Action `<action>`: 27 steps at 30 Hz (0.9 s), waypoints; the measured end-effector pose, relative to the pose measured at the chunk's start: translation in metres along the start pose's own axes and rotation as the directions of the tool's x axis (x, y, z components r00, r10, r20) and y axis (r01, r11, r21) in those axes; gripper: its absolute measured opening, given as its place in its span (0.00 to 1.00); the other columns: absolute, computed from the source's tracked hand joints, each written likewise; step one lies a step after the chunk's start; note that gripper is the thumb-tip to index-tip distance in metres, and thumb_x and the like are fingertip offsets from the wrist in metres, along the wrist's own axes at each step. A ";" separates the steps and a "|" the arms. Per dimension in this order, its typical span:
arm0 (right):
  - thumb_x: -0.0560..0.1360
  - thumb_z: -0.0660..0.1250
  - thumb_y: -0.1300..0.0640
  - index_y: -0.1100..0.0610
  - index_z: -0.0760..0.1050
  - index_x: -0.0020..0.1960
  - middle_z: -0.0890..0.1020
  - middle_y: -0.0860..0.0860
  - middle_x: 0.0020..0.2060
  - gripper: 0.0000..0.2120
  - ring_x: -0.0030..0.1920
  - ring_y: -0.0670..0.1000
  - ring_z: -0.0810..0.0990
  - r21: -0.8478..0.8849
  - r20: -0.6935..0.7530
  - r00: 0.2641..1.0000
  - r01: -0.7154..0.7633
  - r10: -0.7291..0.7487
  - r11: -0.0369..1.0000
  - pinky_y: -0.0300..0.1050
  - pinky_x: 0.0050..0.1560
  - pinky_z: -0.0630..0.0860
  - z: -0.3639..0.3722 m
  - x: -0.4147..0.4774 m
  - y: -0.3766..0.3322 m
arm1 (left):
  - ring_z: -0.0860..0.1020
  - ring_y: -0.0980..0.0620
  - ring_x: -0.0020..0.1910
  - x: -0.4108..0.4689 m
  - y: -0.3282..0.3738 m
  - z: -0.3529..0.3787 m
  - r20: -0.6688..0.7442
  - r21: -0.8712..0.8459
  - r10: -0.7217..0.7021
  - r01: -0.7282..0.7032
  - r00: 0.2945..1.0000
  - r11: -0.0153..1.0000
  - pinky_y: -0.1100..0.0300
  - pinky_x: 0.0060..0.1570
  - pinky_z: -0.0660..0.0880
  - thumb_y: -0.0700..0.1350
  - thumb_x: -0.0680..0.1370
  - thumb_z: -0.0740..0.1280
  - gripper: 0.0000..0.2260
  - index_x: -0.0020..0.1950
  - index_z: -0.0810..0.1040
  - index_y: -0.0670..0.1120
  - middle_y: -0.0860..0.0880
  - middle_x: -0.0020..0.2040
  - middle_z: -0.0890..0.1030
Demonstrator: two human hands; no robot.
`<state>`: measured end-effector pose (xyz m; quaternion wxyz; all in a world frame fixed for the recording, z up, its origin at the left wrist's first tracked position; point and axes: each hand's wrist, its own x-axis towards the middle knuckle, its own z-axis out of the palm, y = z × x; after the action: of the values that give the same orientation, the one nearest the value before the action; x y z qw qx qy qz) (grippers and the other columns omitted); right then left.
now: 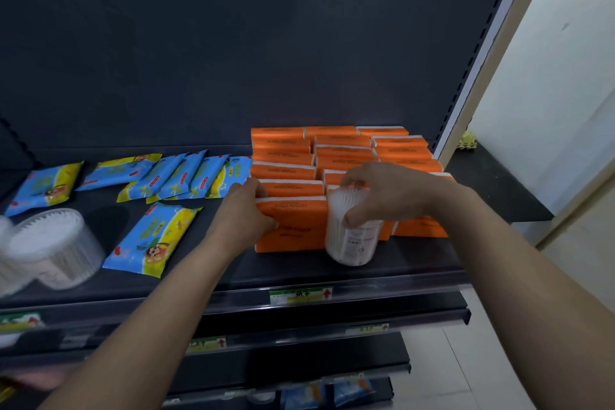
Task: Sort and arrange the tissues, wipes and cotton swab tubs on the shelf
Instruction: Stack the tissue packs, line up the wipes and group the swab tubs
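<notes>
Orange tissue packs [342, 156] stand in rows on the right half of the dark shelf [286, 268]. My left hand [248, 210] grips the left end of the front orange pack [293, 226]. My right hand [382, 193] holds a clear cotton swab tub [352, 236] upright, just in front of the orange packs. Blue-and-yellow wipes packs [179, 176] lie in a loose row at the back left, and one more wipes pack [151, 238] lies nearer the front. Another swab tub [55, 248] lies on its side at the front left.
The shelf's front rail carries a green-and-white price label [301, 295]. Lower shelves [299, 359] below hold a few blue packs. A dark back panel [233, 60] rises behind the goods. A side ledge [492, 183] and a white wall stand to the right.
</notes>
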<state>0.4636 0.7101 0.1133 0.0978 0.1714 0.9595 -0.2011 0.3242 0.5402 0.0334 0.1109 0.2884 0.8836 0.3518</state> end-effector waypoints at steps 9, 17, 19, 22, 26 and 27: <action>0.67 0.72 0.45 0.48 0.68 0.67 0.72 0.47 0.59 0.30 0.58 0.51 0.73 0.033 -0.007 0.998 0.060 -0.060 0.998 0.50 0.57 0.75 -0.003 -0.005 -0.006 | 0.75 0.46 0.46 -0.007 -0.002 0.003 -0.070 -0.004 0.011 -0.011 0.997 1.000 0.51 0.42 0.76 0.42 0.68 0.74 0.21 0.52 0.65 0.47 0.45 0.52 0.71; 0.67 0.70 0.41 0.47 0.72 0.64 0.74 0.45 0.54 0.27 0.51 0.46 0.74 0.038 -0.043 0.989 0.141 -0.139 0.989 0.43 0.50 0.74 -0.010 -0.006 -0.019 | 0.77 0.54 0.45 -0.021 -0.010 -0.010 -0.023 -0.027 0.085 -0.086 0.996 0.996 0.62 0.43 0.74 0.40 0.71 0.72 0.19 0.59 0.72 0.49 0.47 0.53 0.75; 0.66 0.70 0.40 0.47 0.71 0.64 0.72 0.46 0.56 0.29 0.54 0.48 0.73 0.032 -0.083 0.983 0.169 -0.166 0.985 0.45 0.53 0.73 -0.010 -0.005 -0.024 | 0.76 0.56 0.44 -0.026 -0.011 -0.012 -0.054 -0.053 0.086 -0.089 0.995 0.995 0.67 0.42 0.71 0.38 0.72 0.71 0.19 0.61 0.73 0.49 0.48 0.51 0.76; 0.66 0.70 0.40 0.48 0.71 0.65 0.72 0.46 0.57 0.30 0.54 0.48 0.71 0.021 -0.149 0.963 0.231 -0.226 0.973 0.43 0.51 0.70 -0.006 0.002 -0.038 | 0.76 0.51 0.48 -0.036 -0.018 -0.024 -0.162 -0.008 0.057 -0.059 0.985 0.998 0.61 0.48 0.71 0.39 0.72 0.70 0.17 0.60 0.74 0.47 0.48 0.50 0.76; 0.63 0.71 0.37 0.47 0.73 0.63 0.72 0.48 0.56 0.31 0.54 0.49 0.72 0.010 -0.206 0.934 0.299 -0.291 0.954 0.42 0.51 0.67 0.007 0.018 -0.065 | 0.77 0.49 0.44 -0.052 -0.039 -0.052 -0.281 0.005 0.011 -0.009 0.960 1.000 0.60 0.47 0.71 0.39 0.73 0.69 0.10 0.53 0.77 0.46 0.50 0.48 0.77; 0.61 0.71 0.35 0.47 0.73 0.62 0.73 0.49 0.55 0.32 0.54 0.50 0.73 0.006 -0.215 0.926 0.318 -0.309 0.948 0.42 0.50 0.68 0.010 0.023 -0.074 | 0.77 0.49 0.44 -0.056 -0.046 -0.060 -0.304 0.003 -0.002 0.003 0.953 1.000 0.60 0.46 0.72 0.39 0.73 0.69 0.09 0.51 0.77 0.47 0.51 0.47 0.77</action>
<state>0.4167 0.6486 0.1245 -0.0418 0.0385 0.9752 -0.2141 0.3255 0.4470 0.0455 -0.0262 0.2302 0.8910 0.3905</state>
